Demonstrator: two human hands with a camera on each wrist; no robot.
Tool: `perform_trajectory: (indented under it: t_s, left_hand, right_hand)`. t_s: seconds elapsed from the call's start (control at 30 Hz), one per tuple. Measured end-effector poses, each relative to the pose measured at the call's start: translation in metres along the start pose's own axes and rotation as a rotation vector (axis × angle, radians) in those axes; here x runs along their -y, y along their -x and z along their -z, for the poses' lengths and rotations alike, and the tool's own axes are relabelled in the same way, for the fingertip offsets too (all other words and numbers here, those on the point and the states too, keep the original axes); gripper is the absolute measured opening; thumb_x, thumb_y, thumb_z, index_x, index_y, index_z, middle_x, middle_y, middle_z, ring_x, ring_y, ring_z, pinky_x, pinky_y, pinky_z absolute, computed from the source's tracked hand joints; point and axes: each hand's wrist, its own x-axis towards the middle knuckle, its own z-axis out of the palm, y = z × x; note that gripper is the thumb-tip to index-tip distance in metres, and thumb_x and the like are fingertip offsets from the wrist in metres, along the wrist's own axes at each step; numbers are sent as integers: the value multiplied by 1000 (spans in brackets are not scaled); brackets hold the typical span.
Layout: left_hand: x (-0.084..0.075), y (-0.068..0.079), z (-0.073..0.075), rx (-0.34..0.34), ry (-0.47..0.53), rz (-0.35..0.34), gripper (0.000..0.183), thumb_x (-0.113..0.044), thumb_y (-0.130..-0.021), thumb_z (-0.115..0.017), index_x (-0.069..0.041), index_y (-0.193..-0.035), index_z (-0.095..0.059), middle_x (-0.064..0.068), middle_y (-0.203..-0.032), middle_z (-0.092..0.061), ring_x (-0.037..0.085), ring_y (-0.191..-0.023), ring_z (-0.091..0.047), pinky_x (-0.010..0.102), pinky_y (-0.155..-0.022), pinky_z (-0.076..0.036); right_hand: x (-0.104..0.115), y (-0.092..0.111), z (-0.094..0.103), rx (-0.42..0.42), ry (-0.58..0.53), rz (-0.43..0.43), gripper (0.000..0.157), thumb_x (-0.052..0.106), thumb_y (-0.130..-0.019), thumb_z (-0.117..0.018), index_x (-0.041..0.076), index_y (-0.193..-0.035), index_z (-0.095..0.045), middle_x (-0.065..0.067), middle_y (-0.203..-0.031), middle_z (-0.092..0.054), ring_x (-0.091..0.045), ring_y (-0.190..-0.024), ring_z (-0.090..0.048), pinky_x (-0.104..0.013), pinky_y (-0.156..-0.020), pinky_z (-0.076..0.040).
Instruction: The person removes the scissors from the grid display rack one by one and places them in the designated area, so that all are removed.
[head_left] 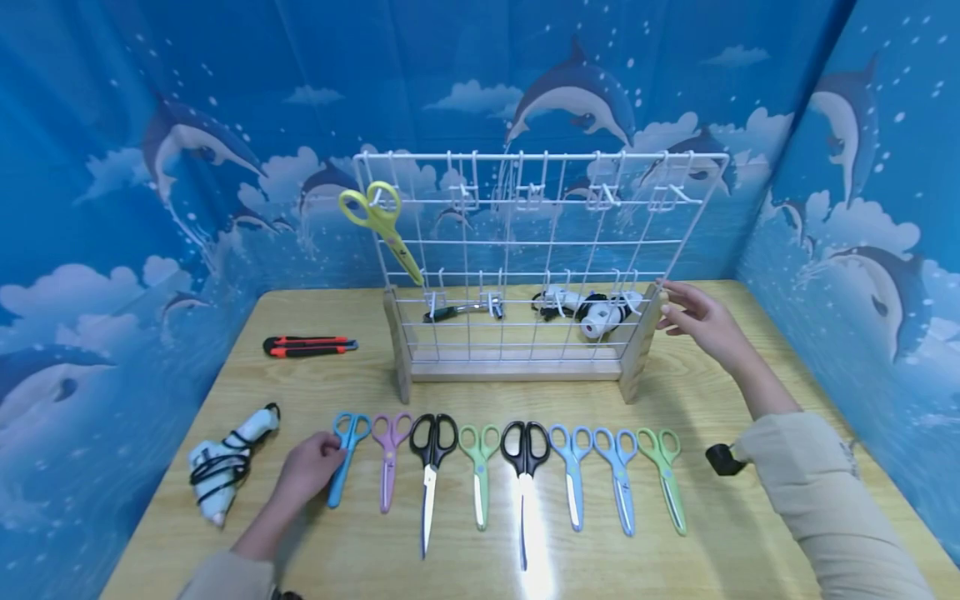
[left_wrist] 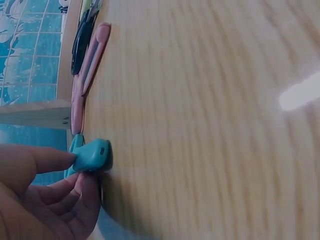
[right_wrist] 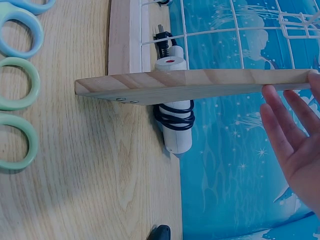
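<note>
My left hand [head_left: 307, 468] pinches a pair of blue scissors [head_left: 341, 482] at the left end of a row of scissors on the table. In the left wrist view the thumb and fingers lie on its teal body [left_wrist: 94, 156]. My right hand [head_left: 701, 321] touches the top of the right wooden upright [head_left: 639, 350] of a white wire rack [head_left: 532, 242]. Its fingers look fairly straight in the right wrist view, their tips at the upright's edge. Yellow scissors [head_left: 382, 218] hang from the rack's upper left hook.
Beside the blue pair lie pink scissors [head_left: 387, 467], black scissors [head_left: 430, 454] and several others. A cord-wrapped white tool [head_left: 223, 467] and red-black cutters [head_left: 310, 347] lie on the left. Behind the rack are another white tool [head_left: 600, 318] and a dark-handled tool [head_left: 450, 312].
</note>
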Motion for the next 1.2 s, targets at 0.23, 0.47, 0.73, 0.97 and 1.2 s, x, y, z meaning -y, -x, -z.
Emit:
perform_trajectory:
  t_s: [0.23, 0.47, 0.73, 0.97, 1.2]
  left_hand:
    - [-11, -7, 7, 33, -142, 34, 27, -17, -78, -52, 1, -98, -54, 10, -83, -56, 20, -70, -51, 31, -55, -42]
    - [-70, -19, 42, -140, -13, -102, 29, -24, -84, -49, -7, -107, -53, 8, -88, -57, 16, -72, -52, 28, -54, -42]
    - [-150, -30, 74, -290, 469, -429, 34, -24, -83, -53, -9, -113, -49, 5, -102, -57, 13, -90, -55, 26, -79, -47]
    - [-188, -43, 81, -171, 732, -431, 48, -16, -82, -55, -12, -125, -33, 7, -122, -42, 17, -109, -43, 28, -91, -38]
    - [-193, -57, 76, -133, 880, -407, 47, -19, -82, -55, -13, -124, -33, 8, -119, -45, 18, -104, -47, 30, -85, -43]
  right_hand:
    - [-1, 0, 0, -1, -9, 13, 49, 25, -88, -44, 7, -131, -28, -29, -124, -34, -3, -75, -57, -21, -65, -49]
    - [0, 1, 0, -16, -18, 6, 49, 23, -88, -44, 6, -131, -29, -28, -124, -36, -3, -74, -58, -22, -65, -50]
    - [-1, 1, -1, -22, -29, 2, 48, 23, -88, -45, 7, -130, -30, -28, -125, -35, -4, -75, -57, -24, -67, -50]
    - [0, 1, -2, -28, -34, -16, 48, 25, -87, -45, 7, -130, -31, -26, -125, -36, -4, -75, -58, -24, -68, -50]
    - [1, 1, -1, -27, -14, -31, 49, 27, -87, -45, 7, -130, -30, -25, -126, -35, -4, -75, -57, -25, -68, -50]
